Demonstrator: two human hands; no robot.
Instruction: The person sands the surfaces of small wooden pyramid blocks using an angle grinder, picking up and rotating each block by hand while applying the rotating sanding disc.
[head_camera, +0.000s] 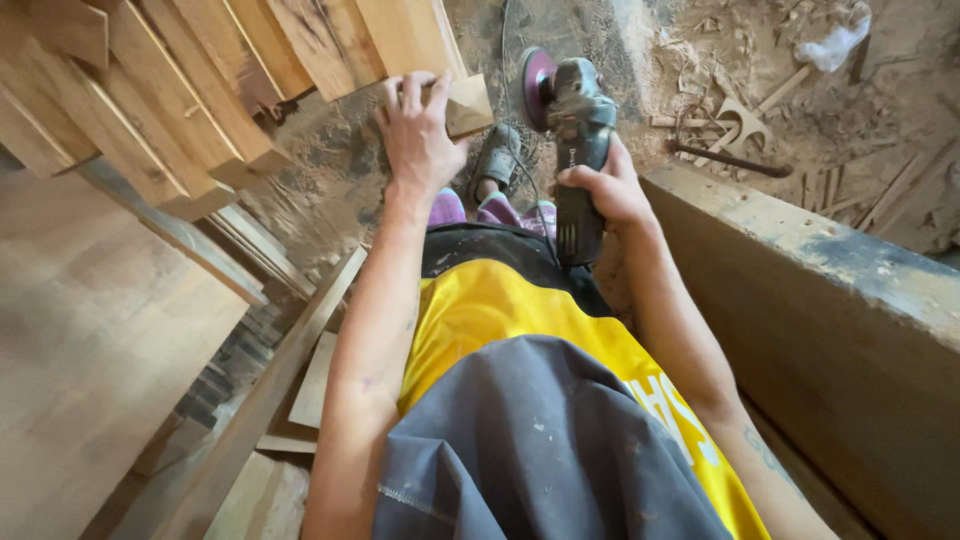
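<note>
The sanding looks not yet begun: the right hand (608, 190) is wrapped around the angle grinder (572, 140) with its disc off the wood (spinning or not, I cannot tell), while the left hand (418, 135) lies fingers-flat on the wooden block (466, 104) at the plank stack (190, 90).

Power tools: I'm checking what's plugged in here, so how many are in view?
1. An angle grinder with a reddish disc, held in the right hand above the sawdust floor. The left hand rests on a wooden block. Others may lie hidden behind the stacked planks.
</note>
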